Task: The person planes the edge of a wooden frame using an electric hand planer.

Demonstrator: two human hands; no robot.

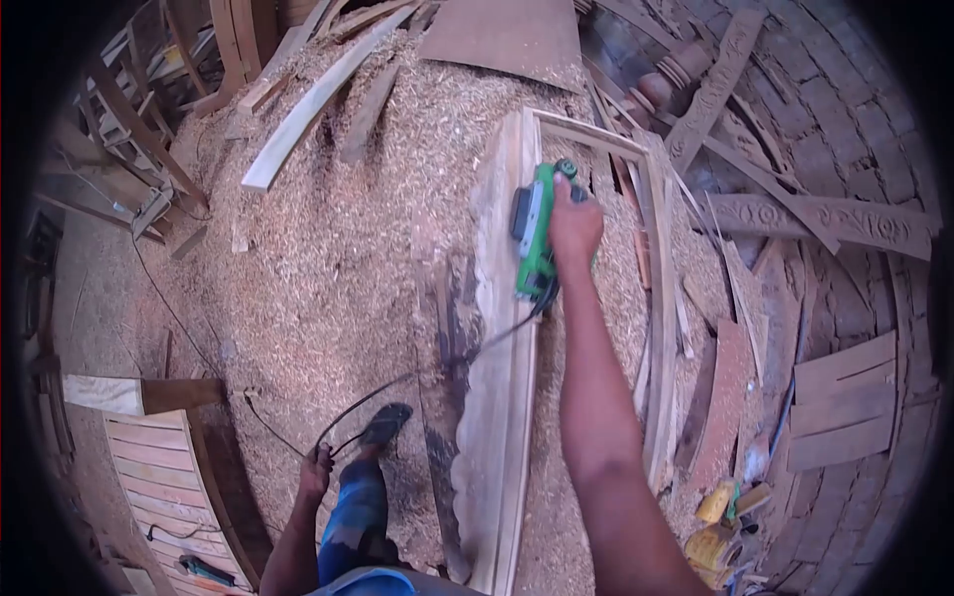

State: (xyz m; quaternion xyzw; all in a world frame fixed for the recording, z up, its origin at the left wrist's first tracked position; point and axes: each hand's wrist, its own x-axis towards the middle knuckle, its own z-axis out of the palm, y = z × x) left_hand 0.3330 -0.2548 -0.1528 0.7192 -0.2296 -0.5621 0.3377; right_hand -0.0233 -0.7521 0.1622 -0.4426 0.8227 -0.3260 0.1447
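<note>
My right hand (576, 230) is wrapped round the handle of a green electric hand planer (537, 233). The planer rests on the long left rail of a wooden frame (512, 368), near its far end. This rail has a wavy, scalloped outer edge. From the planer's rear, a black power cord (417, 372) runs down to my left hand (316, 469). That hand is closed round the cord, low and to the left, above the shavings. Beyond it, the cord continues up and left across the floor.
Wood shavings (328, 258) cover the floor. A pale plank (323, 104) and a brown board (507, 40) lie at the far side. Carved wooden pieces (825, 214) and offcuts crowd the right. A slatted wooden piece (164, 472) stands at lower left, near my sandalled foot (386, 425).
</note>
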